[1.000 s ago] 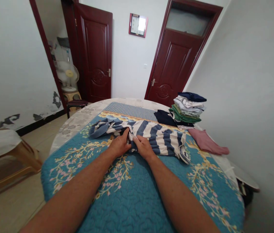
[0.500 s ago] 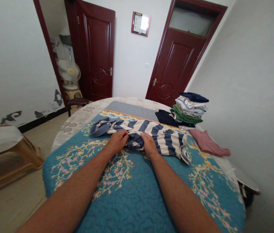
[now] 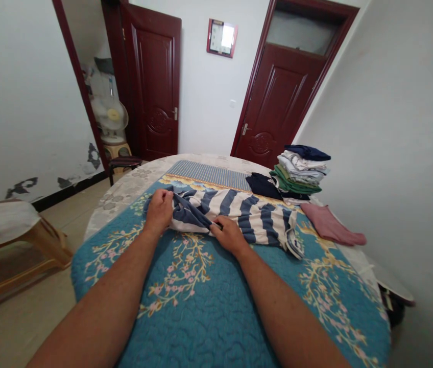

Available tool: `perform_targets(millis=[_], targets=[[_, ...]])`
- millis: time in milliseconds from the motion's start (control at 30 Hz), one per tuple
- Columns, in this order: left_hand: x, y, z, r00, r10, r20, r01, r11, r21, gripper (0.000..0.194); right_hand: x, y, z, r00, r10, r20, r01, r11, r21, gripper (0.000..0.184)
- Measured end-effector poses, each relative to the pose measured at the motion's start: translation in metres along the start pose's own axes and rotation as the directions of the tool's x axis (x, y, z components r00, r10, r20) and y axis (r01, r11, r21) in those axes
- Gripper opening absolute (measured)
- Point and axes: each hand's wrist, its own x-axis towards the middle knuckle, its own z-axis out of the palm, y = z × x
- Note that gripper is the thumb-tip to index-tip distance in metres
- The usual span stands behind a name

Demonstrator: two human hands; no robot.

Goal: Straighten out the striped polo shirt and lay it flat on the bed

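A blue-and-cream striped shirt (image 3: 255,212) lies sideways across the quilted teal cover (image 3: 209,306), its hem toward the right. My left hand (image 3: 160,210) is closed on the cloth near the shirt's left end and hides part of it. Farther right, my right hand (image 3: 229,233) pinches the near edge at about the shirt's middle. Between the two hands the fabric is drawn into a taut, slanting fold. Both hands rest close to the cover.
Behind the shirt, to the right, stands a stack of folded clothes (image 3: 303,174) with a dark navy garment (image 3: 262,185) beside it. A pink folded garment (image 3: 331,223) lies near the table's right edge. A plastic stool (image 3: 13,255) stands at left.
My left hand has moved left along the shirt, away from my right hand. The bunched cloth between them is now stretched out. My right hand has shifted slightly left and down.
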Motion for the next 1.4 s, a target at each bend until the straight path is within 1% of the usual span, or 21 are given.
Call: perform_targets(millis=[100,167,200,233,267,367,500,567,600,667,733,800,867,933,1033,1067,1133,1200,1267,1333,1400], targets=[[0.002,-0.004,-0.002,0.999,-0.018,0.051,0.022,0.997,-0.074,0.033,-0.002,-0.002,-0.001,0.998,0.013,-0.056,-0.016,0.998,-0.063,0.019],[0.003,-0.007,-0.004,0.987,0.001,0.162,0.023,0.989,-0.146,0.04,-0.001,0.0,-0.003,0.993,0.048,-0.107,-0.052,0.998,-0.031,0.022],[0.002,-0.008,-0.005,0.966,0.034,0.257,0.01,0.985,-0.17,0.045,0.0,0.002,-0.004,0.99,0.063,-0.123,-0.065,0.998,-0.015,0.025],[0.001,-0.01,-0.006,0.926,0.081,0.368,-0.016,0.984,-0.177,0.053,0.0,0.004,-0.005,0.988,0.074,-0.134,-0.075,0.997,-0.001,0.027],[0.001,-0.011,-0.007,0.866,0.127,0.484,-0.051,0.985,-0.167,0.063,0.001,0.006,-0.005,0.986,0.084,-0.141,-0.083,0.996,0.013,0.029],[-0.002,-0.011,-0.012,0.656,0.189,0.731,-0.168,0.98,-0.102,0.072,0.005,0.01,-0.007,0.978,0.112,-0.176,-0.101,0.993,0.068,0.036],[-0.004,-0.006,-0.018,0.467,0.228,0.854,-0.227,0.965,-0.133,0.073,0.008,0.015,-0.012,0.969,0.146,-0.201,-0.11,0.978,0.179,0.041],[-0.003,-0.004,-0.019,0.434,0.233,0.87,-0.262,0.957,-0.126,0.06,0.009,0.017,-0.015,0.972,0.161,-0.173,-0.118,0.964,0.236,0.042],[-0.003,-0.004,-0.019,0.445,0.226,0.867,-0.276,0.955,-0.107,0.046,0.009,0.017,-0.017,0.972,0.169,-0.161,-0.124,0.959,0.254,0.042],[-0.001,-0.005,-0.018,0.521,0.207,0.828,-0.268,0.961,-0.071,0.024,0.009,0.018,-0.019,0.971,0.179,-0.156,-0.135,0.957,0.255,0.042],[0.001,-0.007,-0.018,0.63,0.181,0.755,-0.19,0.979,-0.075,0.024,0.008,0.017,-0.019,0.969,0.178,-0.173,-0.14,0.968,0.211,0.042],[0.003,-0.009,-0.019,0.734,0.13,0.666,-0.045,0.989,-0.144,0.029,0.008,0.016,-0.016,0.967,0.167,-0.191,-0.143,0.981,0.134,0.04],[0.002,-0.009,-0.017,0.791,0.053,0.609,0.123,0.962,-0.243,0.038,0.007,0.012,-0.011,0.971,0.117,-0.209,-0.111,0.993,0.044,0.032],[-0.001,-0.008,-0.012,0.801,-0.007,0.599,0.242,0.919,-0.313,0.044,0.005,0.003,-0.007,0.958,-0.008,-0.287,-0.012,0.998,-0.068,0.023],[-0.009,-0.003,-0.002,0.804,-0.022,0.594,0.275,0.9,-0.338,0.045,0.0,-0.019,-0.001,0.887,-0.266,-0.378,0.188,0.955,-0.231,0.024],[-0.012,-0.001,0.001,0.809,-0.015,0.587,0.268,0.899,-0.346,0.045,-0.003,-0.027,0.0,0.876,-0.328,-0.353,0.244,0.934,-0.262,0.025],[-0.015,0.003,0.005,0.818,0.004,0.575,0.25,0.898,-0.362,0.043,-0.008,-0.042,0.005,0.891,-0.399,-0.217,0.328,0.895,-0.301,0.027],[-0.018,0.006,0.006,0.801,0.027,0.598,0.247,0.895,-0.372,0.041,-0.012,-0.05,0.012,0.918,-0.395,-0.043,0.356,0.865,-0.354,0.031],[-0.018,0.007,0.005,0.772,0.045,0.635,0.257,0.891,-0.375,0.038,-0.014,-0.052,0.018,0.932,-0.352,0.083,0.353,0.837,-0.417,0.027],[-0.018,0.005,0.003,0.77,0.024,0.637,0.285,0.881,-0.377,0.035,-0.014,-0.051,0.021,0.934,-0.331,0.138,0.356,0.818,-0.452,0.017],[-0.015,0.001,0.002,0.799,-0.047,0.599,0.338,0.86,-0.383,0.035,-0.015,-0.048,0.021,0.918,-0.358,0.168,0.395,0.802,-0.448,0.011]])
